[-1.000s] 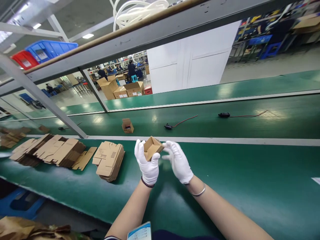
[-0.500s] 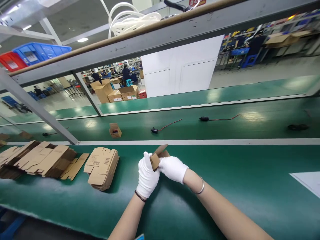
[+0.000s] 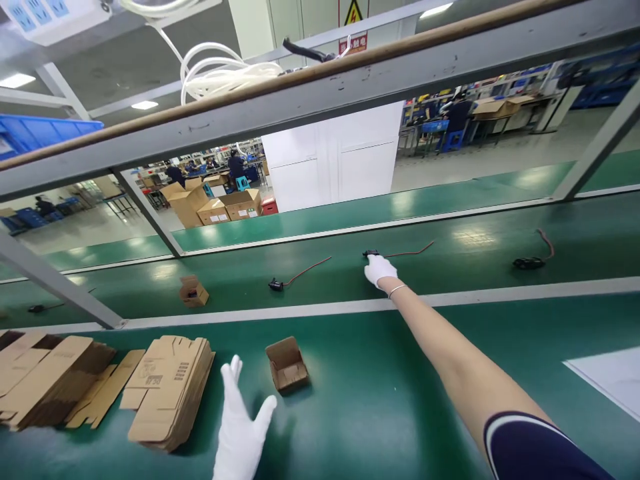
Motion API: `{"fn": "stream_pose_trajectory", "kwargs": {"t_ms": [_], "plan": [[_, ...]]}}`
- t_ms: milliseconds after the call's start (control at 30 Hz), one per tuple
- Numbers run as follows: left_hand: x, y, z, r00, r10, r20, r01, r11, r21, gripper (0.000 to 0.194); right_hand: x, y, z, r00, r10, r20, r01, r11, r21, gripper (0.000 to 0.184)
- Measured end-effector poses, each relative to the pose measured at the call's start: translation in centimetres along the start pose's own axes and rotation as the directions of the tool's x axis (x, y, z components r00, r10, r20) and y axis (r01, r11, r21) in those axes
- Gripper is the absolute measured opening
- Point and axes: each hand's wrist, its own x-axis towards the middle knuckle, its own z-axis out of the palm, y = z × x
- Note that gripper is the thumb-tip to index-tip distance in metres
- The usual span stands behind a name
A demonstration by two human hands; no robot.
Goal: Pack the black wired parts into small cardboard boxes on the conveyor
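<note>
My right hand [image 3: 380, 271], in a white glove, reaches out to the far green strip, its fingers closed at a small black device [image 3: 371, 253] with a thin reddish wire. The fingers partly cover the device. In the near area my left hand [image 3: 241, 427], also gloved, is open and holds nothing, its fingers and thumb spread. Just beyond it stands a small folded cardboard box [image 3: 288, 367], its top open and its inside bare. Left of that hand lies a stack of flat cardboard box blanks [image 3: 167, 393].
More blanks [image 3: 47, 380] lie at far left. Along the far strip are an open box [image 3: 193, 291] with something dark inside, and black devices with wires [image 3: 276, 285], [image 3: 529, 263]. A white sheet [image 3: 610, 377] lies at right. Frame posts [image 3: 147, 210] and a shelf beam [image 3: 300, 87] cross above.
The small box has left my hands and stands on the green surface. My right hand has moved out to a black device; my left hand has opened and drawn back. The view has shifted.
</note>
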Motion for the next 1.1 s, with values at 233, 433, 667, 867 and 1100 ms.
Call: {"fn": "stream_pose_trajectory", "kwargs": {"t_ms": [233,433,667,867,1100], "plan": [[-0.8,-1.8,-0.9,0.986,0.053,-0.16,-0.058,0.998,-0.027,0.069,5.8,1.1,1.9,0.999,-0.031,-0.029,0.03,0.999,-0.038,0.034],[-0.7,0.4,0.2,0.998,0.051,-0.025,-0.053,0.995,-0.08,0.055,5.9,-0.5,1.9,0.987,-0.02,0.157,0.025,0.999,-0.035,0.029],[0.1,9.3,3.9,0.889,0.024,0.457,0.24,0.826,-0.51,0.055,-6.4,-4.3,0.1,0.94,-0.339,-0.042,0.339,0.941,0.006,0.043],[2.2,14.1,7.7,0.903,0.01,0.43,0.41,0.284,-0.867,0.046,-19.4,-7.0,-1.6,0.702,-0.678,-0.217,0.676,0.731,-0.096,0.044],[2.4,11.9,4.4,0.809,0.071,0.584,0.588,-0.067,-0.806,0.036,-23.5,-5.3,-5.2,0.707,-0.703,-0.085,0.707,0.695,0.131,0.028]]}}
